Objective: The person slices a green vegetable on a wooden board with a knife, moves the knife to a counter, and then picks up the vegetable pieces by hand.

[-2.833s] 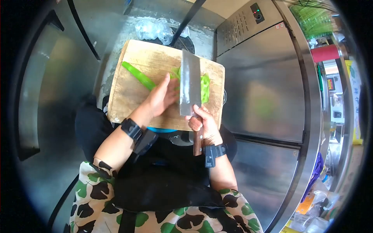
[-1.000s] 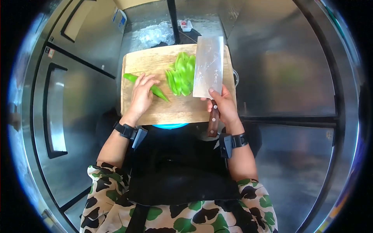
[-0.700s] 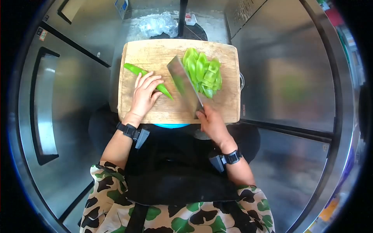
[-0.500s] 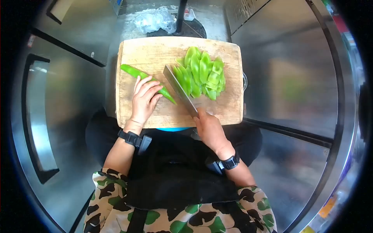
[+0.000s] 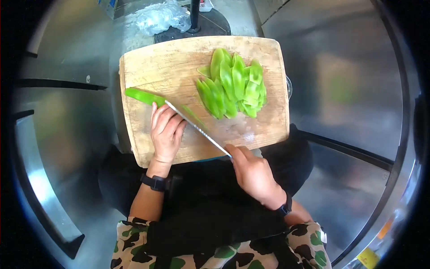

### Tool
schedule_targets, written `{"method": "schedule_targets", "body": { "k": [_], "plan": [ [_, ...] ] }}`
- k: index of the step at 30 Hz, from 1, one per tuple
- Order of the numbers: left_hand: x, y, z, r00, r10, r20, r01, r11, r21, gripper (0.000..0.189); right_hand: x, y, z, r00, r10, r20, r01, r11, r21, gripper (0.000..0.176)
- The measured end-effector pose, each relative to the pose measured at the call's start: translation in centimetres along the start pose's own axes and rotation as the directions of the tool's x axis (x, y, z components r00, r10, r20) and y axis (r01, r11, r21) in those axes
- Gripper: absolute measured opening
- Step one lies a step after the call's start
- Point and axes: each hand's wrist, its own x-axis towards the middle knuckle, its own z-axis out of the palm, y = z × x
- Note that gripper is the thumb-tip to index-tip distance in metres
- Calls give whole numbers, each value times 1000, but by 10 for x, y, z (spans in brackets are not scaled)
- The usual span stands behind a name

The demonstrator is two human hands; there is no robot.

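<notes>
On the wooden cutting board point(image 5: 156, 67) lies a tapered, peeled celtuce stem point(image 5: 142, 95), slanting at the left. My left hand point(image 5: 166, 139) presses it with bent fingertips, hiding part of its lower side. My right hand point(image 5: 255, 175) grips the handle of a kitchen knife point(image 5: 201, 131). The blade is seen edge-on and runs up-left, its tip over the stem beside my left fingers. A thin green piece point(image 5: 192, 114) shows just right of the blade. Flat, bright green celtuce slices point(image 5: 228, 85) lie overlapped in a pile on the board's right half.
Stainless steel cabinet fronts stand close on the left point(image 5: 67, 134) and right point(image 5: 331, 80). Beyond the board are a clear plastic bag point(image 5: 163, 18) and a black post point(image 5: 194, 15) on a round base. The board rests above my lap.
The knife has swung left from beside the slices to over the celtuce stem. My right hand has moved down and right in view. The board appears turned and larger as my head shifted.
</notes>
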Motion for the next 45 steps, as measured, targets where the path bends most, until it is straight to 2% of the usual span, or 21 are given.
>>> {"method": "schedule_targets", "body": {
  "k": [4,13,16,19,22,25,31,34,35,37,41,45],
  "plan": [
    [-2,-3,3,1000,0,-16,0,1000,11,23,-9,-4,4,1000,-7,25,9,996,-87,46],
    [2,0,2,1000,-1,-27,2,1000,8,21,-12,-3,6,999,-5,42,9,996,-86,44],
    [2,0,3,1000,-8,-28,8,1000,4,22,-10,-3,4,998,-20,57,25,996,-86,41],
    [1,-1,3,1000,-12,-23,12,1000,1,22,-9,-6,3,986,92,136,-88,996,-33,37],
    [2,0,2,999,-22,-25,21,1000,-12,22,-7,-8,1,977,111,185,-100,993,-69,34],
    [2,1,3,999,-23,-40,22,1000,-15,20,-5,-4,3,988,18,152,-1,993,-114,24],
    [4,4,-2,1000,-20,14,21,996,-81,19,15,6,29,991,77,109,-58,984,-169,22],
    [3,1,-1,1000,-24,2,24,995,-94,19,34,9,20,966,173,194,-154,982,-110,16],
    [3,2,-2,1000,-13,-15,12,998,-59,19,36,17,19,965,170,198,-170,985,-13,15],
    [2,2,-3,999,1,-52,0,1000,12,20,33,16,12,976,183,114,-188,981,38,17],
    [0,0,-2,997,-19,-68,20,1000,13,22,19,3,1,977,208,34,-211,974,83,17],
    [2,1,-2,996,-39,-83,41,999,18,23,9,-4,1,998,48,45,-46,998,-48,12]
  ]
}}
